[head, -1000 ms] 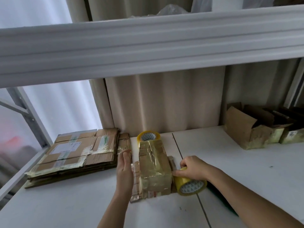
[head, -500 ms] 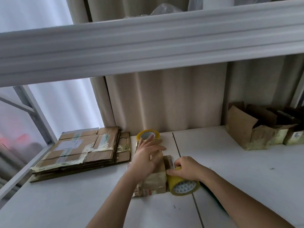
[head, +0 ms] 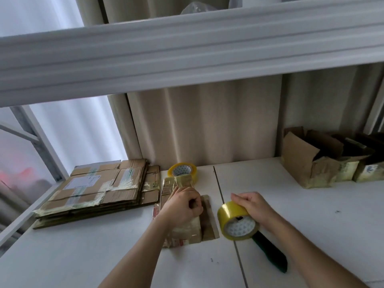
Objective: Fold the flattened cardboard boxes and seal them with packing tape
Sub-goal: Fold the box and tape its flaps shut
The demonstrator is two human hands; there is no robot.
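Here left hand (head: 182, 206) seemingly pinches glossy taped box (head: 182, 215); right hand (head: 252, 205) grips round tape roll (head: 236, 222).

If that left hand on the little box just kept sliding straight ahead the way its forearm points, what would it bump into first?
Probably the spare tape roll standing just behind the small box. The left hand rests on that box and points up and slightly right toward the back wall; the depth is hard to judge, so it might pass beside the roll.

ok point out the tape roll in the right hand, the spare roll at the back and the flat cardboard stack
held tape roll (head: 232, 212), head view, yellow outer band
spare tape roll (head: 181, 169), head view, top face
flat cardboard stack (head: 93, 190), head view, top sheet
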